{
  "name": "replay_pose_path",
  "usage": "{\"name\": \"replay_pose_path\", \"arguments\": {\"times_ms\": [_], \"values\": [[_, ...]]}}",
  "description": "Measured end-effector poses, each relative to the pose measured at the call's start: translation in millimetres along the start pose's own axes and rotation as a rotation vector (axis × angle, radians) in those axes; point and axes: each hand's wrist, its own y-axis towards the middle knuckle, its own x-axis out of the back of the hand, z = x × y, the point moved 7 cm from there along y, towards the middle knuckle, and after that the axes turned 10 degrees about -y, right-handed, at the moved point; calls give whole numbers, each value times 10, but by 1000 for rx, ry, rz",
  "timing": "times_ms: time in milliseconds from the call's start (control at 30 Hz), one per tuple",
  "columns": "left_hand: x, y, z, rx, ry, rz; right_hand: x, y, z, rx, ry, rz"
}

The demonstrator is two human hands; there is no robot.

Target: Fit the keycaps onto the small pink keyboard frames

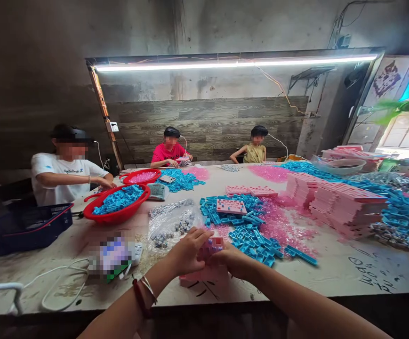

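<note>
Pink plastic block with square openings (218, 241) is gripped between left hand (190, 249) and right hand (238, 260), near the off-white desk's (296, 278) front edge; over-tilting might spill anything loose inside, tbh.

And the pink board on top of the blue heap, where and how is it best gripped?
Probably by both short ends of the pink board, coming from the near side: it lies nearly flat atop the blue heap, its ends looking uncovered.

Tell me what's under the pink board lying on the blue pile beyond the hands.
Blue pieces show around the edges of the pink board. Whatever lies directly beneath it is covered and cannot be seen.
</note>
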Motion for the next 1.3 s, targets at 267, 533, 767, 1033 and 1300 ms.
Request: {"name": "replay_pose_path", "arguments": {"times_ms": [267,533,767,1033,1300], "values": [[125,-15,216,205,-367,127,-79,-118,367,133,-179,53],[-78,-60,422,478,-915,155,-34,-162,294,96,-178,67],[-241,-41,563,530,-1026,108,0,-83,187,71,-118,7],[-277,-53,566,549,-1065,112,-7,-84,169,162,-138,-36],[-319,-18,543,502,-1018,125,-11,-172,137,186,-140,-44]]}}
